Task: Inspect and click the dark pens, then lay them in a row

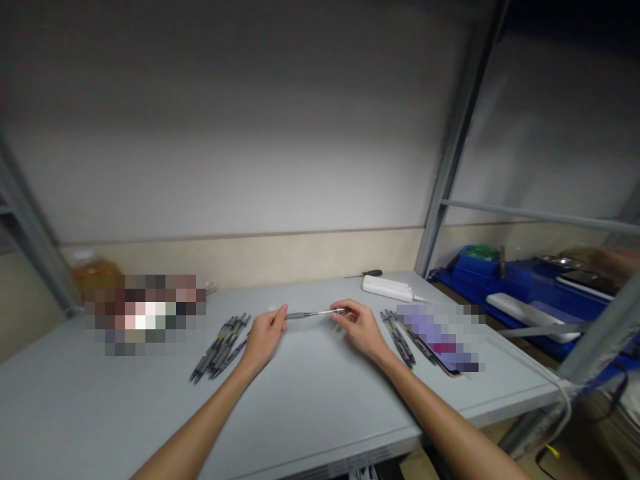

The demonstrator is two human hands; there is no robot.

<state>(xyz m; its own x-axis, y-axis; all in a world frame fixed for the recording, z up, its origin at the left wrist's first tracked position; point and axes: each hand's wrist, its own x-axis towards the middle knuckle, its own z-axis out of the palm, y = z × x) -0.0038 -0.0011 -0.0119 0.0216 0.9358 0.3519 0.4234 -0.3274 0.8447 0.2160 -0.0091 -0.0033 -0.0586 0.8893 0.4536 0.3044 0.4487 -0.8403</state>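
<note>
A thin pen-like object (306,314), dark grey at its left part and shiny metal toward the right, lies level between my hands above the table. My left hand (267,338) is closed around its grey end. At the metal end, my right hand (359,325) pinches it between thumb and fingers. Several grey pens (220,348) lie in a bunch beside my left hand, partly hidden by it. More grey pens (399,339) rest to the right of my right hand, next to a partly blurred flat device (435,337).
On the grey table (300,413), a white power strip (387,289) and a screwdriver (371,273) lie at the back right. Pixelated items stand at the left near a bottle (95,270). Metal posts frame the table; blue trays (477,263) sit beyond the right edge.
</note>
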